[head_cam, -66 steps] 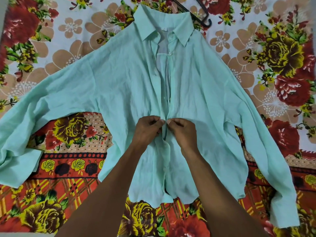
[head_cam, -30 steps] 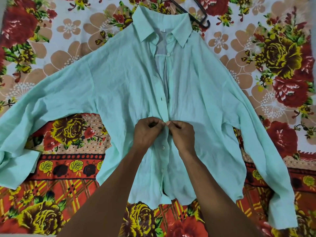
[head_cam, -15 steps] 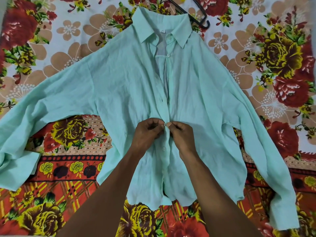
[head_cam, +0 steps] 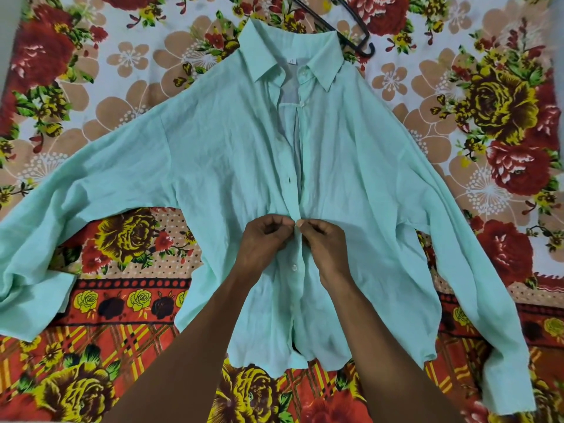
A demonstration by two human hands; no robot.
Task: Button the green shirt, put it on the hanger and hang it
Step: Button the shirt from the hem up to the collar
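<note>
My left hand (head_cam: 265, 238) and right hand (head_cam: 324, 239) pinch the green shirt (head_cam: 213, 166) placket at frame centre, fingers clamped on cloth. I judge the thin fabric may slip, leaving the button half through its hole.

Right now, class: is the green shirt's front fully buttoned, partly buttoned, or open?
Partly buttoned. The green shirt is fastened near the collar and lower down, but gapes between; the left hand and right hand pinch the placket mid-front.
</note>
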